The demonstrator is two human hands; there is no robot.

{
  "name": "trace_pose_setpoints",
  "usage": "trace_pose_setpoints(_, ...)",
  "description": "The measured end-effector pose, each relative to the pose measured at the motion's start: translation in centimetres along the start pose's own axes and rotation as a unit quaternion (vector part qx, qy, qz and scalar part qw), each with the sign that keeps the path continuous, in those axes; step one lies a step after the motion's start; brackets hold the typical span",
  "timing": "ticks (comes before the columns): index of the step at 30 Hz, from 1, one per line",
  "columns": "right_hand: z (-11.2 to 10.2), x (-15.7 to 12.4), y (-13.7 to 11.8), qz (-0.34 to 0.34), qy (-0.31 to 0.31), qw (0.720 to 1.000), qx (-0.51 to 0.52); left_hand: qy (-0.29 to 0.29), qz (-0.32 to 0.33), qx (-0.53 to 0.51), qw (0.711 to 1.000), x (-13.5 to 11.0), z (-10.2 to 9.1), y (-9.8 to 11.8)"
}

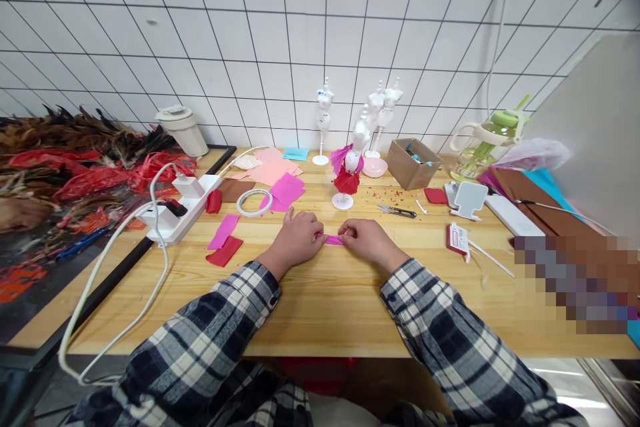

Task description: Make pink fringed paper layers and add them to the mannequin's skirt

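Observation:
My left hand [298, 239] and my right hand [367, 240] rest on the wooden table [340, 300], fingers curled, both pinching a small strip of magenta paper [334, 239] that lies between them. Just beyond my hands stands a small white mannequin figure [349, 170] dressed in magenta and red paper pieces. More magenta and pink sheets [286, 188] and a roll of tape [254, 203] lie to the left of it. Small scissors [397, 211] lie to the right.
A white power strip [180, 210] with plugs and cables sits at left, next to red scraps [225, 251]. Feathers and red material pile up far left. Two white mannequins [324, 117], a pink bowl [375, 167], a cardboard box [413, 163] and a green-lidded jug [487, 140] stand behind.

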State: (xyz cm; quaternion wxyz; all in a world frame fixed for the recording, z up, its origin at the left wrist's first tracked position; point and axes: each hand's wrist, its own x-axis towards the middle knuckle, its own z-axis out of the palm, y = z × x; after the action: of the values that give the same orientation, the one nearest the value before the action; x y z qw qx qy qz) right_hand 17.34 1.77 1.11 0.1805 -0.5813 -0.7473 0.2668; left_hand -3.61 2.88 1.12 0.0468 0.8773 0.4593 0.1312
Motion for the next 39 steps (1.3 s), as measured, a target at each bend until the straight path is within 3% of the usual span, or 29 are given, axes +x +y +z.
trace_pose_setpoints(3, 0.1, 0.1, -0.2, 0.007, 0.002, 1.000, -0.013, 0.020, -0.003, 0.009, 1.000, -0.1, 0.0, 0.1)
trace_pose_setpoints(6, 0.1, 0.0, -0.4, 0.010, -0.002, 1.000, -0.019, 0.049, 0.042, 0.015, 0.998, -0.1, -0.3, 0.6)
trace_pose_setpoints(10, 0.0, -0.1, -0.7, 0.012, -0.006, 0.999, -0.029, 0.017, 0.116, 0.037, 0.992, 0.1, -0.7, 1.3)
trace_pose_setpoints(17, -0.7, -0.2, 0.0, 0.013, 0.045, 0.990, -0.130, 0.009, 0.110, 0.028, 0.993, 0.0, -0.6, 1.1)
trace_pose_setpoints(24, -1.1, -0.1, 0.4, 0.024, -0.015, 0.996, -0.088, 0.009, 0.112, 0.020, 0.993, -0.1, -0.7, 1.0)
trace_pose_setpoints(28, -0.9, -0.1, 0.6, 0.002, -0.008, 0.997, -0.074, 0.063, 0.065, -0.009, 0.996, -0.2, -1.0, 0.3)
trace_pose_setpoints(31, -0.9, 0.0, 0.6, -0.012, 0.046, 0.998, -0.032, 0.124, -0.044, -0.109, 0.985, -0.4, -1.2, -0.1)
trace_pose_setpoints(34, -0.9, 0.2, 0.1, -0.010, 0.086, 0.994, 0.064, 0.088, -0.178, -0.292, 0.936, -0.3, -1.0, 0.5)
trace_pose_setpoints(37, -0.9, 0.2, -0.6, -0.013, 0.105, 0.985, 0.139, 0.015, -0.223, -0.527, 0.820, 0.2, -0.4, 1.8)
trace_pose_setpoints(39, -0.8, 0.2, -0.9, -0.016, 0.101, 0.981, 0.165, 0.028, -0.228, -0.636, 0.737, 0.8, 0.0, 2.5)
